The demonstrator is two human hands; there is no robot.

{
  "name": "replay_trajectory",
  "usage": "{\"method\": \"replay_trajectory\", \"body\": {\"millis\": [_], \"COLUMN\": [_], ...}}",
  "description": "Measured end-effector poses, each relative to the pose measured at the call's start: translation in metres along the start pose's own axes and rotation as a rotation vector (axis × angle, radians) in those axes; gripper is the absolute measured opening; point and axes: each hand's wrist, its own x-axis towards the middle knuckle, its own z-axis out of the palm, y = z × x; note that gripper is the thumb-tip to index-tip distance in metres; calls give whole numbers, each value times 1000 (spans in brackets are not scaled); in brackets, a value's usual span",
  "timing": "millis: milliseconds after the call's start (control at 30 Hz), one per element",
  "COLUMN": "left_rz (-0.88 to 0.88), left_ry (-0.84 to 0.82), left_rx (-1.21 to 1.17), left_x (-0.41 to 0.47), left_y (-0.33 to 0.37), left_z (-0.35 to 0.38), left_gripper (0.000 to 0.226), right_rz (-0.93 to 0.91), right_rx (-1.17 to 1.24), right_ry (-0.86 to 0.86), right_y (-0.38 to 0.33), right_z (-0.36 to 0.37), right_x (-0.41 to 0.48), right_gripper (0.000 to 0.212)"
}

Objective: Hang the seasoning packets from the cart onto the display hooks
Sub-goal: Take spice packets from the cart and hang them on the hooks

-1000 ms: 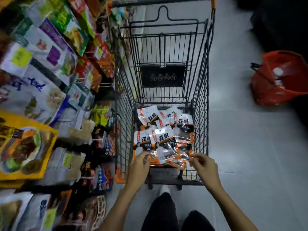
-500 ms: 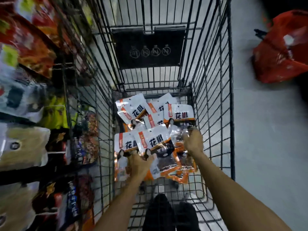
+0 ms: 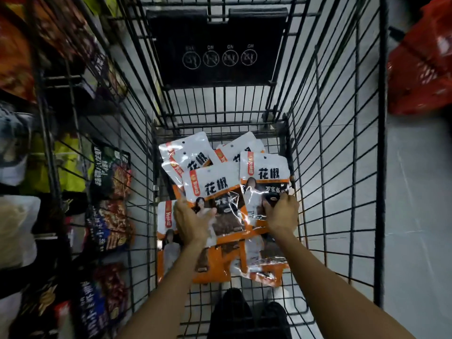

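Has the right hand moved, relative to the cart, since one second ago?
Yes. The right hand went forward from the near edge of the cart, deeper inside, and now grips a seasoning packet.

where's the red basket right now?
Head view, upper right: the red basket sits on the floor just outside the cart's right wall, beyond the person's right arm.

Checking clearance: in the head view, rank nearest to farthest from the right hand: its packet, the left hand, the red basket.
1. Right packet, gripped by the right hand.
2. Left hand, to its left, holding the middle packet.
3. Red basket, far upper right.
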Motion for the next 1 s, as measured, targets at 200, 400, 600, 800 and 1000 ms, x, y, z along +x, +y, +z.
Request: {"method": "replay_trajectory", "body": {"millis": [200,400,600,800,1000], "left_rz": [12,-108,-212,-205,-103], "left_ry": [-87,-117,-243,-399,-276], "left_rx": [8,-148,-289,-319,-367], "left_x": [33,37,37,31,-2], "left_y": [7,10,16,18,36], "left_z": [-6,-9,-21,-38,-74], "left_gripper": [92,90,96,94,51], "right_rz": [86,130,205,315,145], "right_rx": [245,188,422,901,844], "right_ry": [-56,117,-5,-307,-271], "right_y": [1,-7,-11,-6,-19], "right_z": [-3,-10,-17,-35,-67], "right_x": [10,4,2,-2,-29], "right_gripper": [58,71,48,42,25]}}
